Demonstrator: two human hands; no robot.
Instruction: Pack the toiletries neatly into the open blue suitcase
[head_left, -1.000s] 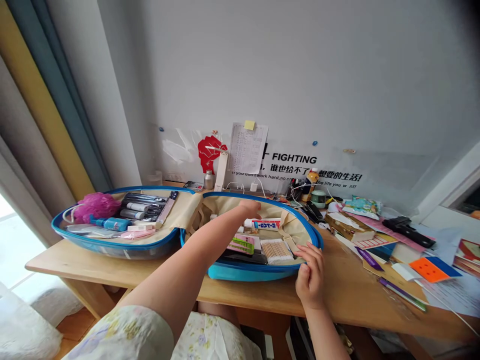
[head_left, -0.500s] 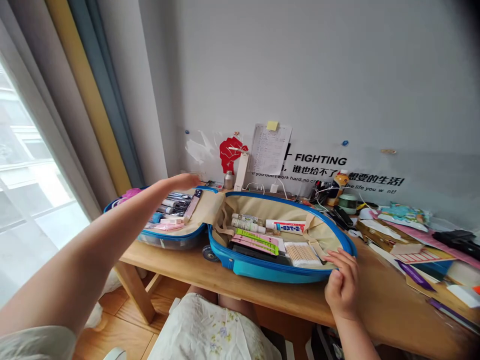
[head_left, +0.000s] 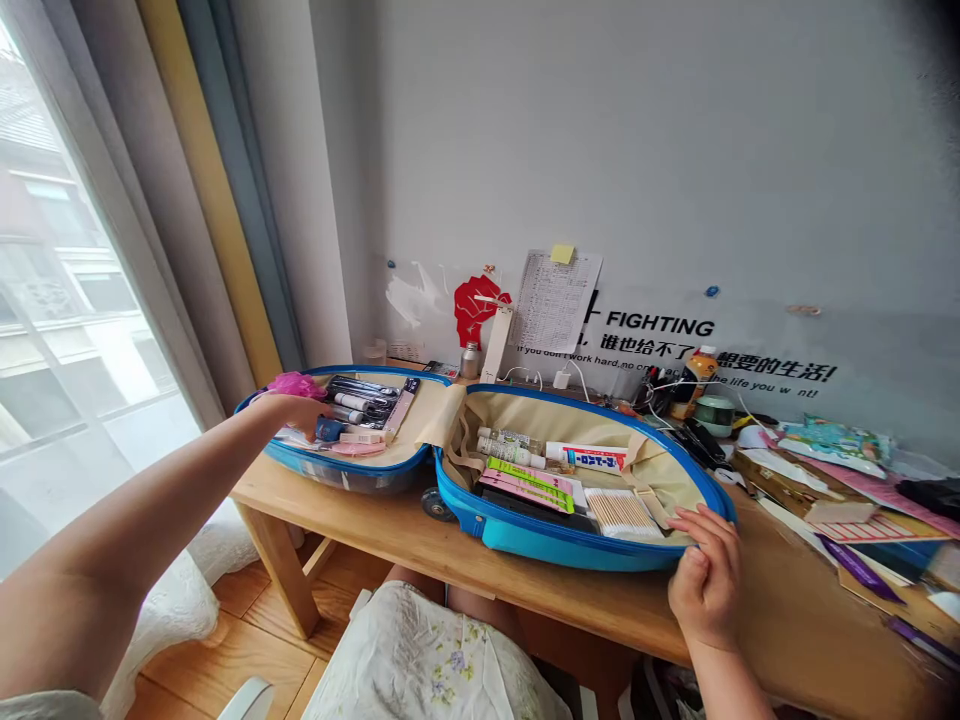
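Observation:
A small blue suitcase [head_left: 592, 556] lies unfolded on the wooden table. My left hand [head_left: 300, 412] reaches down into its left half, beside a small blue item [head_left: 328, 428] and a pink bundle [head_left: 298, 386]. Its fingertips are partly hidden, so its grip cannot be made out. My right hand [head_left: 709, 572] is curled over the rim at the right half's near corner. In that half lie a toothpaste box [head_left: 592, 457], a pack of cotton swabs [head_left: 621, 512], pink-and-green packets [head_left: 529, 487] and small bottles [head_left: 510, 450]. Dark-handled packaged items [head_left: 375, 398] fill part of the left half.
Behind the suitcase stand a silver bottle [head_left: 470, 360] and a white lamp [head_left: 496, 345]. To the right are an orange-capped bottle [head_left: 696, 380], a green jar [head_left: 714, 415], papers and a purple packet [head_left: 862, 568]. A curtain [head_left: 195, 180] hangs at the left.
My left hand has come down and back from above the suitcase's far edge into its left half. The right hand has stayed on the rim. The view has shifted slightly left.

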